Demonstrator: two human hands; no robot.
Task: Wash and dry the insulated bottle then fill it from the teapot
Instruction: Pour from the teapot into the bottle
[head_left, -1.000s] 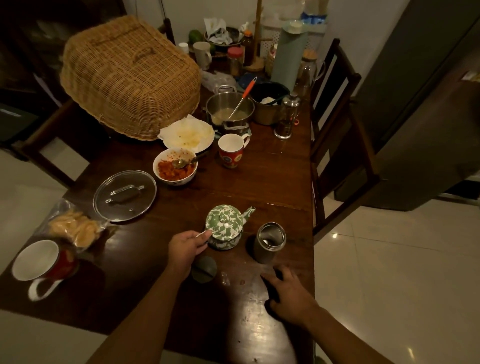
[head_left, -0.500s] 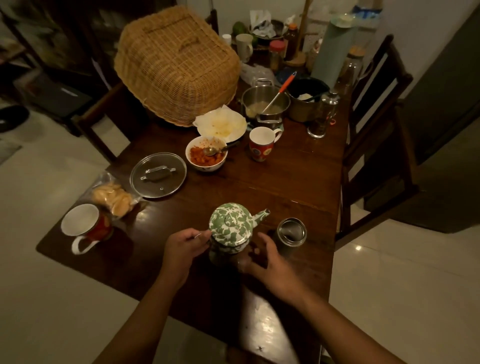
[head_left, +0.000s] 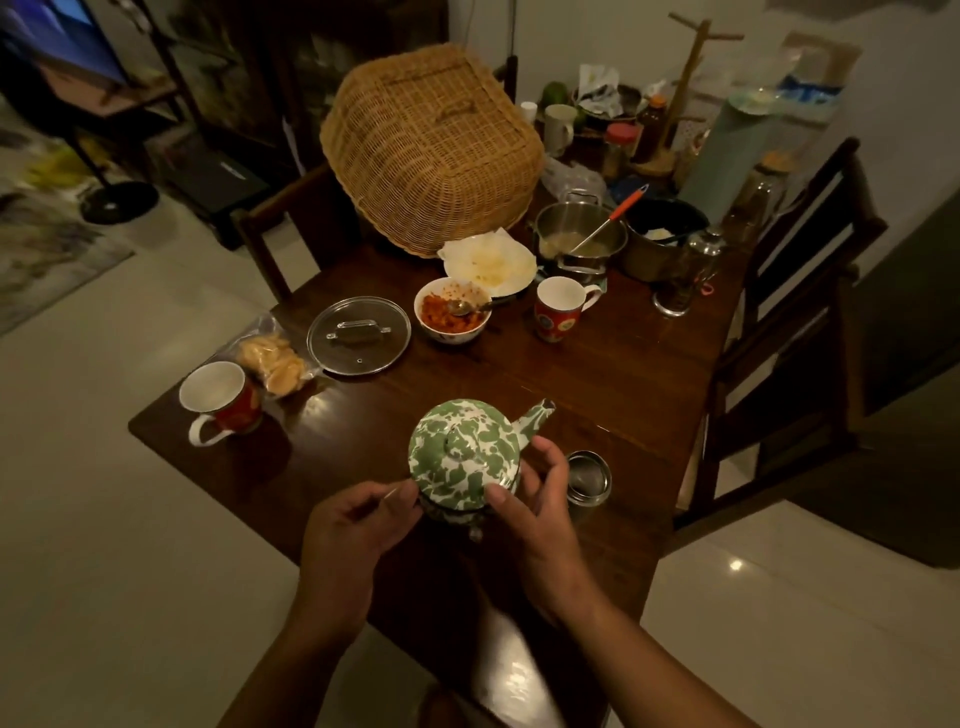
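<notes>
Fingers (head_left: 551, 467) of left hand (head_left: 353, 525) and right hand (head_left: 540, 525) hold the teapot (head_left: 464, 452) beside bottle (head_left: 588, 478).

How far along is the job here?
Bottle prep looks done: the insulated bottle stands open on the table. In hand: the left hand holds the teapot by its handle, the right hand cups its body. Left: pouring; the spout is not over the bottle yet.
</notes>
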